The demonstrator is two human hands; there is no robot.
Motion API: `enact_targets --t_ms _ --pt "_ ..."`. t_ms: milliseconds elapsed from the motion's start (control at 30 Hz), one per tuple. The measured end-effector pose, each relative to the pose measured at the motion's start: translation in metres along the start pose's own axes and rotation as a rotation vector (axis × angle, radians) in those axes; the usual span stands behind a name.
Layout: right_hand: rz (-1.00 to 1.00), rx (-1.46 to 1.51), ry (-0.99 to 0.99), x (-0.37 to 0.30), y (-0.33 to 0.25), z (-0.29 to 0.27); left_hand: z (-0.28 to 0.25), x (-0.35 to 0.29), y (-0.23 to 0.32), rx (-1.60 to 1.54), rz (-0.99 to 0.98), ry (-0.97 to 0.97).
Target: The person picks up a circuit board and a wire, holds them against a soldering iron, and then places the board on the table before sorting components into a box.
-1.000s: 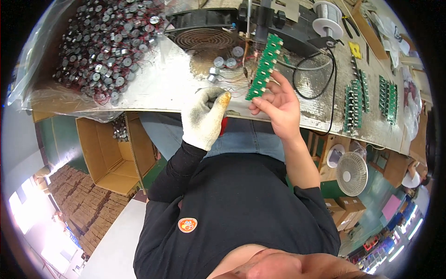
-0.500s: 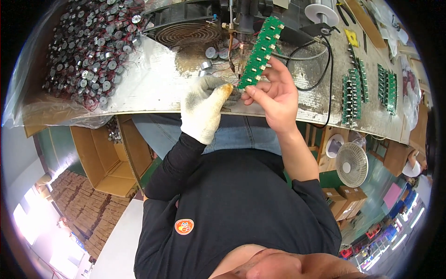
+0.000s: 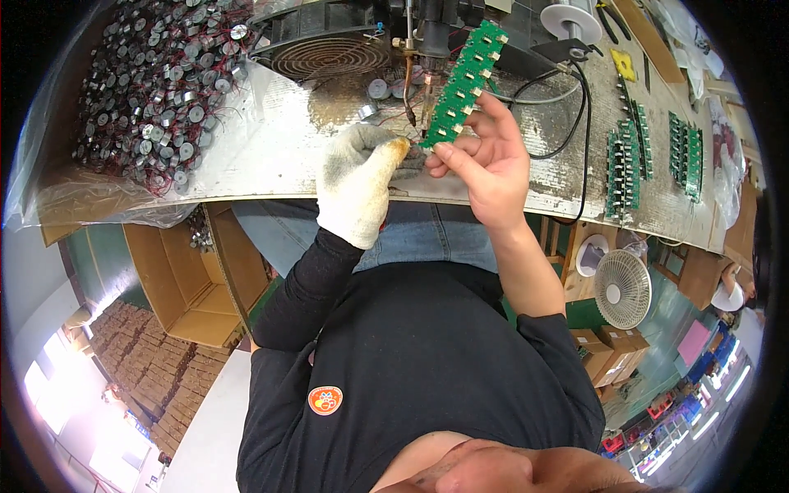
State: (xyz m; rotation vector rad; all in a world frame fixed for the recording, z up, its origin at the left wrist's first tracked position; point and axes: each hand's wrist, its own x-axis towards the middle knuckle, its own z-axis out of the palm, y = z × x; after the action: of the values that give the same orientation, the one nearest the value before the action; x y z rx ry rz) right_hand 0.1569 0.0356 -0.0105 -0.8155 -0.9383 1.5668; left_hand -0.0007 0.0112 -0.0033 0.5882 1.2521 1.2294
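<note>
My right hand, bare, pinches the lower end of a long green circuit board between thumb and fingers. The board slants up and away to the right, with a row of small pale connectors along it. My left hand wears a white glove with a stained thumb tip. Its fingers are closed at the board's lower end, and what they pinch is too small to make out. Just beyond my fingertips, the copper-coloured tip of a soldering fixture points down beside the board.
A large heap of round metal parts with red wires fills the bench's left side. A black fan stands at the back. More circuit boards lie at the right, near a black cable and a wire spool. Below left is an open cardboard box.
Both hands have shifted slightly, the gloved one a little up and left. The board's lower end has moved up a little, near the fixture tip.
</note>
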Motion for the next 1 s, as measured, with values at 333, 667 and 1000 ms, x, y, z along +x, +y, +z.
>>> enact_targets --t_ms 333,667,1000 --pt "-0.016 -0.003 0.021 -0.003 0.005 -0.002 -0.002 0.002 -0.009 0.074 0.032 0.025" --pt "-0.012 0.0 0.022 -0.006 0.007 -0.002 -0.004 0.001 -0.009 0.111 0.03 0.013" --pt "-0.003 -0.007 0.012 -0.007 0.009 -0.003 -0.004 0.007 -0.005 0.293 0.105 -0.029"
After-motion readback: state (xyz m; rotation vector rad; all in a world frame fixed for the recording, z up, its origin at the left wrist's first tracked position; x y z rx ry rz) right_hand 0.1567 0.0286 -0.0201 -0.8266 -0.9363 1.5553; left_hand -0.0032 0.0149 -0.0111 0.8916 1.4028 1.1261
